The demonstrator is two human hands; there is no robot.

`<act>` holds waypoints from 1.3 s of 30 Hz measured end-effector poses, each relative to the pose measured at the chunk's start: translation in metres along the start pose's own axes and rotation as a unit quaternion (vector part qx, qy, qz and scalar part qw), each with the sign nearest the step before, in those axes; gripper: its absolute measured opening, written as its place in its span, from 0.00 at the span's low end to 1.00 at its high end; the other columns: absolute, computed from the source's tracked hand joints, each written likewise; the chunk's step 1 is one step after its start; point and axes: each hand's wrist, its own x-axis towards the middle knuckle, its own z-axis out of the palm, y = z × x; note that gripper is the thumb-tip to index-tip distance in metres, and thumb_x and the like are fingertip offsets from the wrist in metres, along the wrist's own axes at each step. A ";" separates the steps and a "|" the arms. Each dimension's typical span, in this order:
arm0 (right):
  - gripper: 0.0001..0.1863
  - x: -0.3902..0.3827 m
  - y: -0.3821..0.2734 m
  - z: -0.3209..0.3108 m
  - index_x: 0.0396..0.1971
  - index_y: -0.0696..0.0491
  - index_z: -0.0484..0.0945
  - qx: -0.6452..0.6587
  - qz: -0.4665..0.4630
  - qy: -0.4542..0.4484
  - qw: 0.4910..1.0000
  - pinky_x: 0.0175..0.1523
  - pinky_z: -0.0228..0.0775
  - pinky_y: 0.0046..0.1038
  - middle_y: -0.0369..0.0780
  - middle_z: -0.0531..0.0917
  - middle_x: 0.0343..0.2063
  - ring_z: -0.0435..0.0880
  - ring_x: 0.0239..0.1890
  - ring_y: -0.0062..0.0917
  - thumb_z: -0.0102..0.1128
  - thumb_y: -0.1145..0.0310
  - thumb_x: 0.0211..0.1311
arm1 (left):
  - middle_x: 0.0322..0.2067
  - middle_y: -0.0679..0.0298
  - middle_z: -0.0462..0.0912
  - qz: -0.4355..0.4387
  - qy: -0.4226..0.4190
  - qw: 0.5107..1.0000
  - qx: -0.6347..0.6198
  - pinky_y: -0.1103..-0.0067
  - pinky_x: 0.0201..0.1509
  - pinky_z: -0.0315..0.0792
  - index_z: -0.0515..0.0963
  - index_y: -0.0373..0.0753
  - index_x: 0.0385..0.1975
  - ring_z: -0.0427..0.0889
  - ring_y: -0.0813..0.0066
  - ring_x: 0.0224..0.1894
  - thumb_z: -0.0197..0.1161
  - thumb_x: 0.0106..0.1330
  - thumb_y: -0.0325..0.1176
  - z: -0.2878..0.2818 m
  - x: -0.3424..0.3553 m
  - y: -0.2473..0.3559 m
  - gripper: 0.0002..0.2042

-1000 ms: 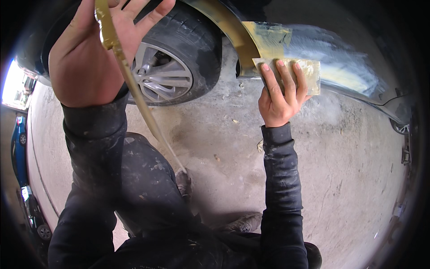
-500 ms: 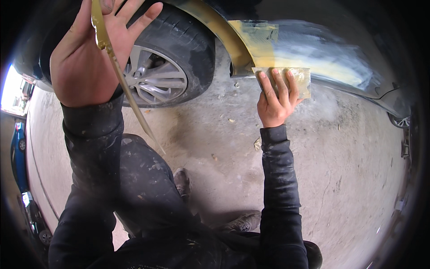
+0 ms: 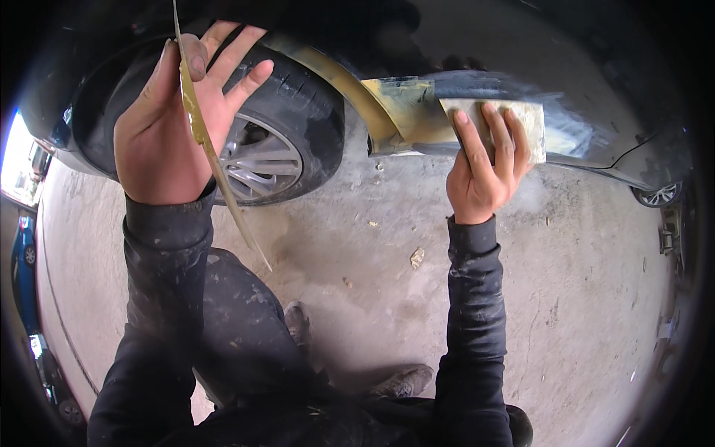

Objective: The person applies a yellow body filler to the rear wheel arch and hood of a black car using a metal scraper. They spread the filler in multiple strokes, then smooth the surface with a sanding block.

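Observation:
My left hand (image 3: 165, 149), raised at the upper left, pinches a thin board (image 3: 232, 201) between thumb and index finger. The other fingers are spread behind it. Seen edge-on, the board carries glossy yellowish putty (image 3: 193, 119) along one face. At the right, my right hand (image 3: 485, 175) grips a flat, pale putty spreader (image 3: 533, 123), three fingertips laid on its face. The spreader lies over the lower side of a dark car, beside the wheel arch. Yellow filler (image 3: 383, 97) covers the panel left of it, and a whitish sanded patch (image 3: 573, 134) shows to its right.
The car's wheel (image 3: 257, 160), tyre and spoked rim, sits behind my left hand. Concrete floor (image 3: 387, 298) spreads below, with dried putty scraps (image 3: 417, 258). My shoes (image 3: 402, 380) are on it. A blue car (image 3: 27, 261) stands at the far left.
My right hand and the spreader have moved right along the panel, slightly lower in view. My left hand with the board has shifted right and down. The view itself has shifted a little.

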 end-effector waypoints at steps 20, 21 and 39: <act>0.23 0.000 0.003 0.034 0.49 0.26 0.92 0.029 -0.024 0.011 0.999 0.73 0.56 0.47 0.25 0.88 0.54 0.78 0.66 0.30 0.74 0.72 0.57 | 0.77 0.39 0.52 0.027 0.047 0.987 0.149 0.43 0.82 0.41 0.71 0.44 0.39 0.43 0.40 0.82 0.62 0.76 0.39 0.011 -0.007 -0.003 0.09; 0.23 -0.004 0.003 0.033 0.48 0.25 0.92 0.030 -0.022 0.006 0.999 0.73 0.56 0.47 0.25 0.88 0.54 0.78 0.66 0.30 0.75 0.71 0.57 | 0.76 0.42 0.55 0.041 0.074 0.956 0.281 0.47 0.80 0.44 0.73 0.44 0.41 0.46 0.42 0.80 0.63 0.75 0.39 0.017 -0.005 -0.006 0.08; 0.25 -0.093 0.011 0.026 0.51 0.25 0.90 -0.006 0.015 -0.060 0.998 0.72 0.54 0.55 0.26 0.86 0.59 0.78 0.68 0.30 0.75 0.72 0.58 | 0.80 0.35 0.44 -0.007 -0.044 0.988 0.144 0.44 0.84 0.35 0.70 0.46 0.37 0.33 0.39 0.84 0.66 0.74 0.42 0.017 -0.007 0.018 0.12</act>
